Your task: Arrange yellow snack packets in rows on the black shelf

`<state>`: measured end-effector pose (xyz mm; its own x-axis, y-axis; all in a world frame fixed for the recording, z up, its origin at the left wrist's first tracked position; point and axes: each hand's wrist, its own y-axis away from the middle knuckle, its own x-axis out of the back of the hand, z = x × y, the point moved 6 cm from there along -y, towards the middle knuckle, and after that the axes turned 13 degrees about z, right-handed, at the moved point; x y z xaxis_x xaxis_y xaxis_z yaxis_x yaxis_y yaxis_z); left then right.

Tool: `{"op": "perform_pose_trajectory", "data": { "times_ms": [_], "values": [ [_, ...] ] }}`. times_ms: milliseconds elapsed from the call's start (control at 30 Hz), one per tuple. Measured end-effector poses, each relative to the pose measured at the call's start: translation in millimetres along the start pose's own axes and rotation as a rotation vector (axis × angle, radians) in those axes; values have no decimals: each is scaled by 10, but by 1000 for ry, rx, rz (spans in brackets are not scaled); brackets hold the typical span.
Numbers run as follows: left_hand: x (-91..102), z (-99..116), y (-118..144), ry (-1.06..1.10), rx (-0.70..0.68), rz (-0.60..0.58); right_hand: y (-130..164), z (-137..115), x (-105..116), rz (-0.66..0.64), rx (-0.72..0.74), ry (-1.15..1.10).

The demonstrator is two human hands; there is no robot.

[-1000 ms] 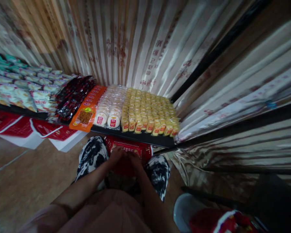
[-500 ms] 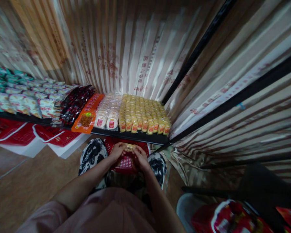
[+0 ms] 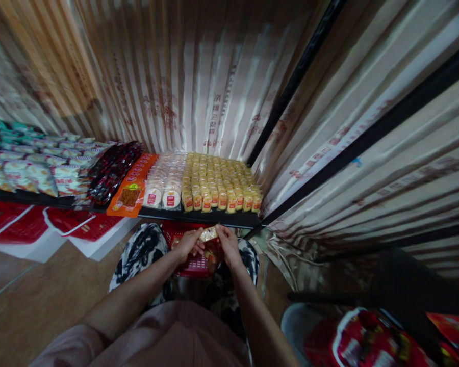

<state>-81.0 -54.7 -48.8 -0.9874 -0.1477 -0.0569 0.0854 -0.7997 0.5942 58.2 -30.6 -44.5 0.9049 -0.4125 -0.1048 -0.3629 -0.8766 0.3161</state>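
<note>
Between my two hands is a small wrapped snack (image 3: 208, 234) in a clear, yellowish packet. My left hand (image 3: 189, 245) pinches its left end, while my right hand (image 3: 228, 243) grips the right end. Below them, between my knees, sits a red plastic basket (image 3: 197, 266) with some brownish packets inside, partly hidden by my hands. Just beyond, on a black shelf (image 3: 237, 219), stand tight rows of small yellow wrapped snacks (image 3: 222, 183). Left of those are stacks of round white wrapped crackers (image 3: 171, 198).
An orange snack bag (image 3: 128, 191), dark packets (image 3: 112, 173) and white packets (image 3: 40, 176) line the shelf leftward. Red baskets (image 3: 78, 227) on white boxes stand under it. A black pole (image 3: 296, 81) and pleated curtains rise behind. At lower right is a red bag (image 3: 375, 339) of packets.
The packet in my hands has tilted, its right end now higher. My right hand has risen slightly and turned. The view has shifted a little, so the shelf appears further left and lower.
</note>
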Motion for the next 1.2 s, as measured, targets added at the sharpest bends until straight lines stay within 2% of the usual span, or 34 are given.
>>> {"op": "perform_pose_trajectory", "data": {
  "times_ms": [100,300,467,600,767,867,933,1033,1200],
  "values": [
    [-24,18,-44,-6,13,3,7,-34,20,9,5,8],
    [-25,140,-124,93,-46,92,55,-54,55,-17,12,-69],
    [-81,310,-109,169,-179,45,86,-64,81,-57,12,-87],
    [-140,466,-74,171,-282,-3,82,-146,73,-90,105,-23],
    [-170,596,-80,167,-342,22,30,-190,29,-111,160,11],
    [-186,612,-111,169,-346,39,-6,-153,-27,-169,177,52],
    [-208,614,-125,190,-353,38,-36,-133,-47,-192,223,92],
    [-249,612,-136,267,-355,47,-102,-163,-14,-132,370,230],
    [-298,631,-207,251,-415,181,-178,-364,17,9,629,536]
  ]
}}
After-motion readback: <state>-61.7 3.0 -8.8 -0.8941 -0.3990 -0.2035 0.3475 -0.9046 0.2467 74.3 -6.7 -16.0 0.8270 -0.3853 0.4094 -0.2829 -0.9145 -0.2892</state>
